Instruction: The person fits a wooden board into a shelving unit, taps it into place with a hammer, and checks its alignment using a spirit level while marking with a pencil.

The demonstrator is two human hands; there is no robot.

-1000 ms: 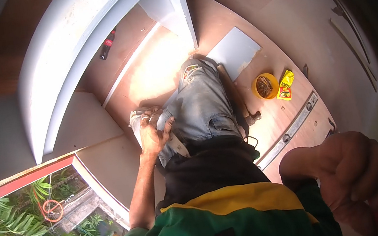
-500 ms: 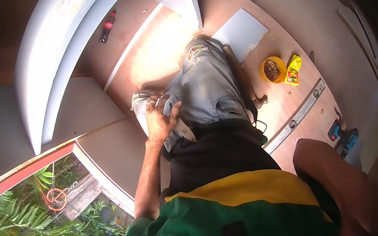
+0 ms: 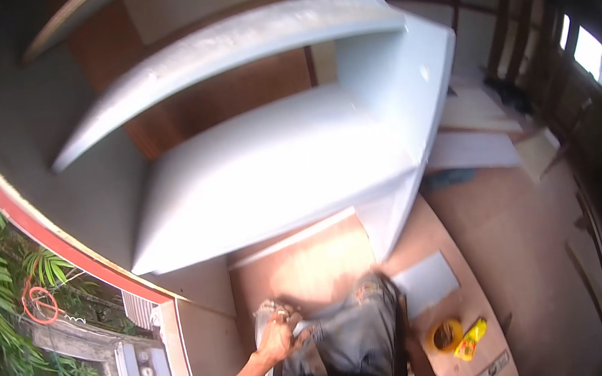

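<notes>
My left hand point(image 3: 280, 336) rests on my left knee, thumb apart from the fingers, with no tool visible in it. Something small and pale shows at its fingers, too blurred to name. Worn grey jeans point(image 3: 353, 328) cover my bent legs, and a narrow tan strip point(image 3: 314, 359) lies near my left wrist. My right arm point(image 3: 424, 369) reaches down beside my right thigh; its fingers are hidden in shadow. To the right of that arm stand a yellow tub point(image 3: 457, 326) with small brown pieces in it and a yellow packet point(image 3: 472, 340).
A white shelf unit point(image 3: 267, 170) with a curved upper board point(image 3: 218, 48) rises ahead of me. A pale panel offcut point(image 3: 428, 284) and a spirit level point(image 3: 497, 366) lie on the plywood at right. An opening with a red-edged frame point(image 3: 51, 233) is on the left.
My view has tilted up, bringing the shelf unit into sight. My right arm has moved forward to beside my right thigh. My left hand stays on the knee.
</notes>
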